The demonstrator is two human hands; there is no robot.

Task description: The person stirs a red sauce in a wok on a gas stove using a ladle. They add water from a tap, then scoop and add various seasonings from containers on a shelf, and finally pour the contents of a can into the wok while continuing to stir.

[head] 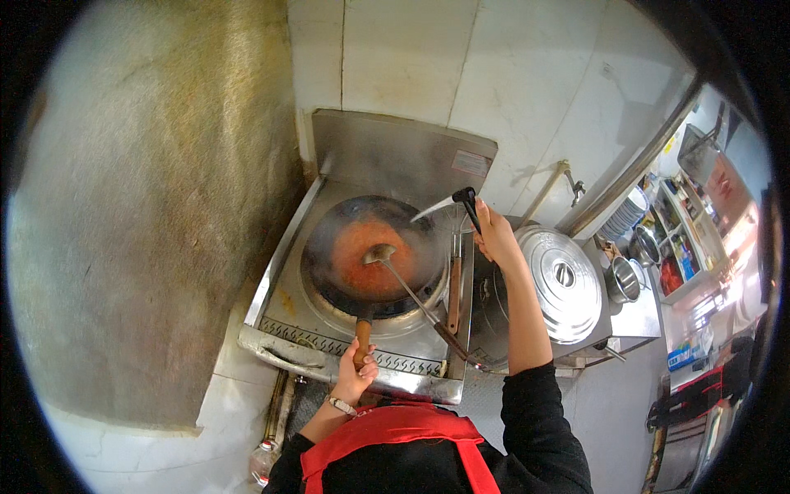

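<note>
My left hand (357,374) grips the wooden handle (363,336) of a black wok (321,241) on a steel stove (278,272). Steam rises from the orange-red liquid in the wok (352,265). A metal ladle (379,253) dips its bowl into that liquid; its long handle leans over the wok's near-right rim, with no hand on it. Above the wok's right side, my right hand (494,238) is closed around a black-handled tool (467,200). From its head a pale curved streak points at the wok; whether this is metal or water I cannot tell.
A wooden-handled wire strainer (455,290) lies right of the wok. Farther right stands a large pot with a metal lid (561,284), below a wall tap (577,188). Steel bowls (623,281) and stacked plates (623,213) sit beyond. A stained wall panel (148,216) borders the left.
</note>
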